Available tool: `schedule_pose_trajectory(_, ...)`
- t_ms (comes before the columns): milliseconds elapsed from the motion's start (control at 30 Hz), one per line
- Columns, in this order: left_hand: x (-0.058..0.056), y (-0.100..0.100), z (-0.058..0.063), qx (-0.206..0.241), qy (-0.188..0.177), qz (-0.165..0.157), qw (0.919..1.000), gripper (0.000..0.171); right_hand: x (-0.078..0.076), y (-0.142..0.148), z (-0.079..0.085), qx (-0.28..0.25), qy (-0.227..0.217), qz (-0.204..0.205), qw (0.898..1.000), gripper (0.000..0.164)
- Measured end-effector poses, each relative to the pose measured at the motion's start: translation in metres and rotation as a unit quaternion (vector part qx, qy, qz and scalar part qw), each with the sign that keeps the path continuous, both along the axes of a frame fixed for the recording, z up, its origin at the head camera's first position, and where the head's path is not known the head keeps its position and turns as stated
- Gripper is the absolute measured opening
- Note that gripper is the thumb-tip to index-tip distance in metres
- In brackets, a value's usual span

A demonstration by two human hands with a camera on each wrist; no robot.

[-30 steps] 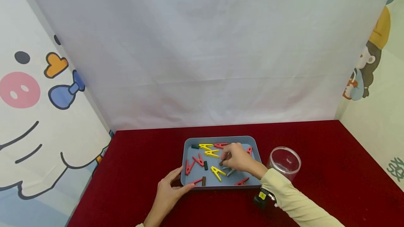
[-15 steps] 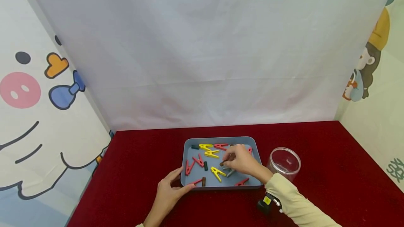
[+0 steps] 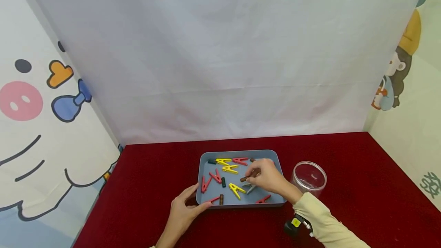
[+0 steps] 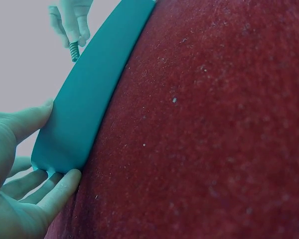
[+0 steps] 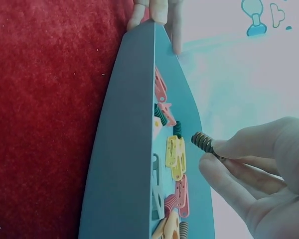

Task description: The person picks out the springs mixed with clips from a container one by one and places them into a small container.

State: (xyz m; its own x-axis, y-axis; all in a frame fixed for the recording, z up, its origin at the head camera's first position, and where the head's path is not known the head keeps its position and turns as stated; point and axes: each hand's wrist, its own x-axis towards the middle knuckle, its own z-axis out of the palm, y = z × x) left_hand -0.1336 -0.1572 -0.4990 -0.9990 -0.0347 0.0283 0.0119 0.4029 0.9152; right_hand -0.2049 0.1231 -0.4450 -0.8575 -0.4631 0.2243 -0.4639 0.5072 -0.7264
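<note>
My right hand (image 3: 268, 176) pinches a brown coil spring (image 5: 203, 142) between thumb and fingers, above the blue-grey tray (image 3: 237, 204). One end of the spring sticks out past the fingertips. Beneath that hand lies a grey clip (image 3: 252, 189), partly covered by it. My left hand (image 3: 184, 208) is spread around the tray's near left corner, thumb at the front rim and fingers against the left side. Red clips (image 3: 205, 184), yellow clips (image 3: 236, 190), a dark green spring (image 3: 223, 182) and another brown spring (image 3: 221, 199) lie in the tray.
To the tray's right stands a clear round jar (image 3: 309, 179), close to the right forearm. A dark red cloth (image 3: 155, 175) covers the table. White curtains (image 3: 220, 68) with cartoon prints rise behind and at both sides.
My right hand has shifted slightly right, with the brown spring in its fingers showing more clearly. My left hand stays at the tray's corner.
</note>
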Motion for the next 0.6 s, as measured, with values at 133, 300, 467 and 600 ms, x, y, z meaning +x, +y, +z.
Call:
schedule_pose_trajectory(133,-0.0004,-0.0004,-0.0003,0.001,-0.001,-0.001,1.0,0.074,0.0018,0.0017,0.0018,-0.007,-0.005,-0.005,1.0,0.01)
schedule_pose_trajectory(300,-0.0007,-0.0003,0.0004,0.001,0.001,-0.002,1.0,0.074,0.0047,0.0043,0.0037,-0.023,-0.014,-0.01,1.0,0.01)
schedule_pose_trajectory(467,-0.0008,-0.0007,-0.0001,0.001,-0.003,-0.002,1.0,0.074,0.0079,0.0064,0.0048,-0.027,-0.02,-0.017,0.999,0.009)
schedule_pose_trajectory(600,-0.0004,-0.0007,-0.0002,0.006,-0.005,0.0,1.0,0.074,0.0101,0.009,0.0063,-0.041,-0.023,-0.014,0.999,0.008)
